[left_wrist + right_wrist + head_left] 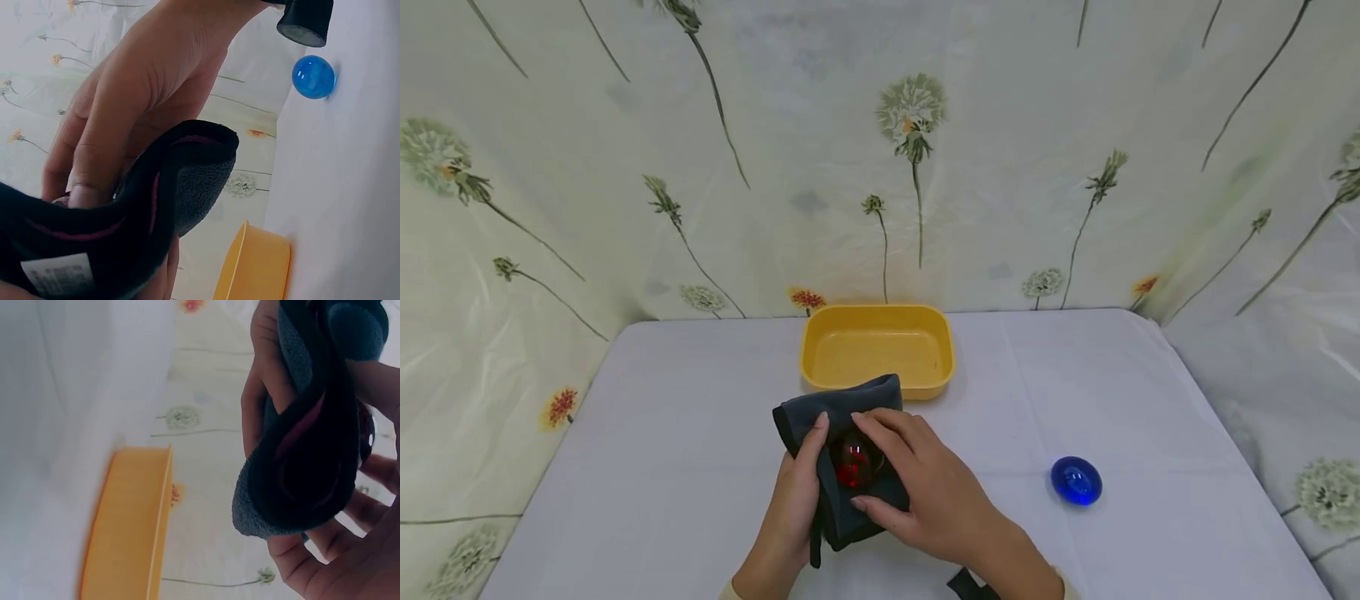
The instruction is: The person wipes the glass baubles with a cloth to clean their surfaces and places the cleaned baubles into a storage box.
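My left hand point(790, 508) grips a folded dark grey-blue cloth point(868, 396), thumb on top along its left side. Against the cloth lies a shiny see-through red ball point(854, 462). From the right, my right hand point(932, 492) holds this ball between its thumb and curled fingers. The left wrist view shows the cloth's fuzzy face point(206, 194), its dark edging and a white label point(59, 275). In the right wrist view the cloth point(250, 506) bends into a loop and covers most of the ball.
A see-through blue ball point(1077, 481) sits on the white-covered table point(685, 467), to the right of my hands. Just beyond the cloth stands a yellow tray point(936, 379) near the back edge. Flower-printed sheeting point(805, 167) rises behind the table and along both sides.
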Available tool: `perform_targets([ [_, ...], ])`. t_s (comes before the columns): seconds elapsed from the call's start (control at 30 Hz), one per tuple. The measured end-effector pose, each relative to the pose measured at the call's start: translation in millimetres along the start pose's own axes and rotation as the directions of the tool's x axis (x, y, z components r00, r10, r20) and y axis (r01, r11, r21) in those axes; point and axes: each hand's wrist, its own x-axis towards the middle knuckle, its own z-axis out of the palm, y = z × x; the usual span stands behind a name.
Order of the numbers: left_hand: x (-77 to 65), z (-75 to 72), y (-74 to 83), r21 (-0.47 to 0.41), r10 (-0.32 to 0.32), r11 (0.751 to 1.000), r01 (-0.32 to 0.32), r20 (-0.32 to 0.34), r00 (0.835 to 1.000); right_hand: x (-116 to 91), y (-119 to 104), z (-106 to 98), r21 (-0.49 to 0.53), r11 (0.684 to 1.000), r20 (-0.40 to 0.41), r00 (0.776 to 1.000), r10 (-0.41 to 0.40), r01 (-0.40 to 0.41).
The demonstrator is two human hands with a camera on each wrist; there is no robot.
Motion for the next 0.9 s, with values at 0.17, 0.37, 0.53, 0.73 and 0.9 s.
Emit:
perform_targets([
  [0.17, 0.1, 0.2, -0.3, -0.019, -0.012, 1.000, 0.012, 0.010, 1.000, -0.4, 0.8, -3.0, 0.018, 1.000, -0.001, 1.000, -0.021, 0.021],
  [0.37, 0.4, 0.4, -1.2, -0.047, -0.028, 0.998, 0.029, 0.022, 0.999, 1.2, 2.3, -3.4, 0.021, 1.000, -0.015, 1.000, -0.007, 0.007],
  [0.53, 0.1, 1.0, -1.7, -0.047, -0.049, 0.998, 0.050, 0.020, 0.999, 3.1, 2.0, -1.3, 0.004, 1.000, -0.071, 0.997, 0.012, -0.012],
  [0.73, -0.6, 2.0, -2.6, -0.019, -0.057, 0.998, 0.057, 0.018, 0.998, 4.0, 0.1, 2.1, -0.002, 0.997, -0.121, 0.990, 0.076, -0.077],
  [0.9, -1.1, 1.4, -3.5, -0.025, -0.042, 0.999, 0.043, 0.034, 0.999, 4.8, -0.1, 4.6, -0.031, 0.993, -0.159, 0.982, 0.106, -0.112],
])
